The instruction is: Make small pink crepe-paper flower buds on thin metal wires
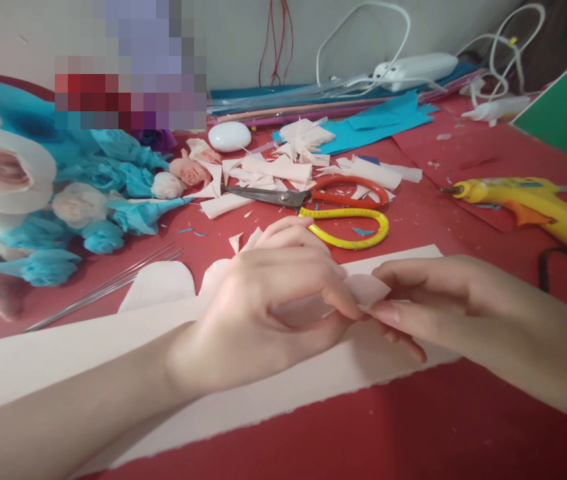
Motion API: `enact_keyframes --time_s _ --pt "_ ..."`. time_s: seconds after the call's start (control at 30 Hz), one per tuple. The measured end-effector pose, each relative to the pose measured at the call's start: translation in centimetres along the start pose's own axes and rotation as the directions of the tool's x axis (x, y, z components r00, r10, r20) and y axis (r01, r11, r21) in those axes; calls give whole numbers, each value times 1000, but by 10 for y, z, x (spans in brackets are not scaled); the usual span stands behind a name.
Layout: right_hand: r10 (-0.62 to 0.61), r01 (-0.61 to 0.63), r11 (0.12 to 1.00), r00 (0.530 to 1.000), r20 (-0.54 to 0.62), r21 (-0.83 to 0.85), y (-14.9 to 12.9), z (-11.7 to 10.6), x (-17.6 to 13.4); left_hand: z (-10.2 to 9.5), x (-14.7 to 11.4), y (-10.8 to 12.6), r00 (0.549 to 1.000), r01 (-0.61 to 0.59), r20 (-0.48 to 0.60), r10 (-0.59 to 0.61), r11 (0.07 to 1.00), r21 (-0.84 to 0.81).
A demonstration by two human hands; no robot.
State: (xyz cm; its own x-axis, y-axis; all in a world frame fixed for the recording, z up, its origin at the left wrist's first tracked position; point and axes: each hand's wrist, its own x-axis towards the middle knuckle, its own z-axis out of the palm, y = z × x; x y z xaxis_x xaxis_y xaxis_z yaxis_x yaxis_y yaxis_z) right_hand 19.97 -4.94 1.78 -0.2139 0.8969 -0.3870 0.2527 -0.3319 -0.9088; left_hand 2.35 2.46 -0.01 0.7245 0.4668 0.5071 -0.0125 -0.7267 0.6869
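Observation:
My left hand (273, 300) and my right hand (428, 300) meet over the table, fingertips nearly touching. Between them they pinch a small pale pink crepe paper petal (367, 292), its upper edge curving above the fingers. Beneath both hands lies a long pale crepe paper strip (273, 393). Cut rounded paper pieces (161, 287) rest left of my left hand, and part of one is hidden behind it. Scissors (293, 199) with one red and one yellow handle lie just beyond my left hand's fingers.
Blue and pale paper flowers (81, 205) crowd the left side, with thin metal wires (108, 287) in front. Paper scraps (283, 170) and a white rounded object (229, 137) lie behind the scissors. At right are a yellow glue gun (528, 200) and a white power strip (416, 70) with cables.

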Motion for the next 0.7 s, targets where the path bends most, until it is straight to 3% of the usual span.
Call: enact_keyframes --time_s 0.33,0.5,0.7 --pt "64 -76 992 990 122 97 1 -5 4 2 1 -2 998 -58 -16 57 998 -15" --pt "68 -71 996 996 57 57 1 -3 2 5 -5 -3 993 75 -85 -85 990 -116" --pt "-23 6 986 995 -101 -167 -1 -2 -3 3 -8 -1 977 205 -31 -213 964 -169"
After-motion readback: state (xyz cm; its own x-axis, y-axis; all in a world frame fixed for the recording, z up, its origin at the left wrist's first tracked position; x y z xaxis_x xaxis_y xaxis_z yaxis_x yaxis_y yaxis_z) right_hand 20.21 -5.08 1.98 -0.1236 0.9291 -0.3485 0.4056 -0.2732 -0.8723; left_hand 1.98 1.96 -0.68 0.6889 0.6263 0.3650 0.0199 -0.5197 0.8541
